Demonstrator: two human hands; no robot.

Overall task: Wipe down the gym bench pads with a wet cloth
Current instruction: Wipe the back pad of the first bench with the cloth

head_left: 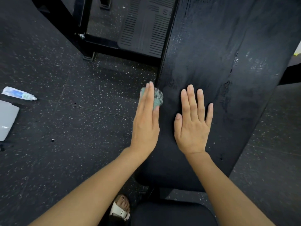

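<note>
A long black bench pad runs from the bottom centre up to the top right, its surface worn and cracked. A small teal cloth is pressed against the pad's left side edge by my left hand, which is held flat and upright with fingers together. My right hand lies flat, palm down, on top of the pad with fingers slightly apart and nothing in it. A second black pad shows at the bottom edge.
The floor is dark speckled rubber. A black metal machine frame and ribbed footplate stand at the top. A small tube and a white container lie at the left. A sandalled foot is below.
</note>
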